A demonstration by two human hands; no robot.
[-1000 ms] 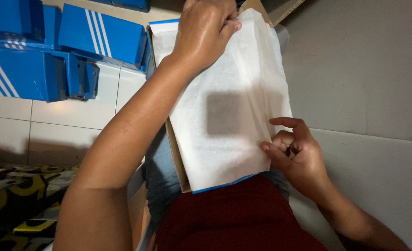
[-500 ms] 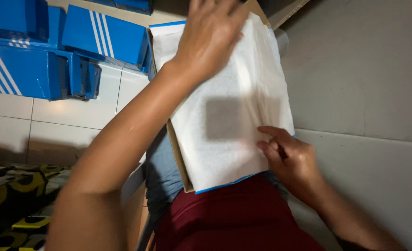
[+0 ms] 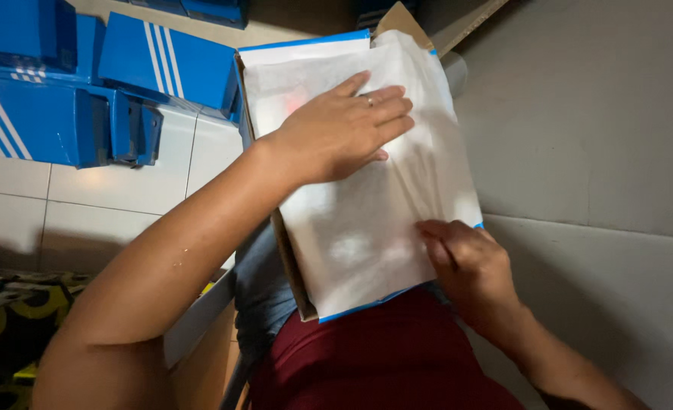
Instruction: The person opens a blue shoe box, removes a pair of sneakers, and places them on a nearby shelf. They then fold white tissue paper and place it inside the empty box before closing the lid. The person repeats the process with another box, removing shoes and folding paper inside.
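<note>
Left hand (image 3: 344,129) flat, fingers spread, pinning white tissue paper (image 3: 367,235) over open shoebox (image 3: 291,266); right hand (image 3: 469,262) pinches paper's edge, tucking.

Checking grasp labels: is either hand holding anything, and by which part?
No firm grasp. The left hand lies flat on the white tissue paper over the open box; the right hand fingers its lower right edge.

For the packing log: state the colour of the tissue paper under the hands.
White tissue paper, head view.
</note>
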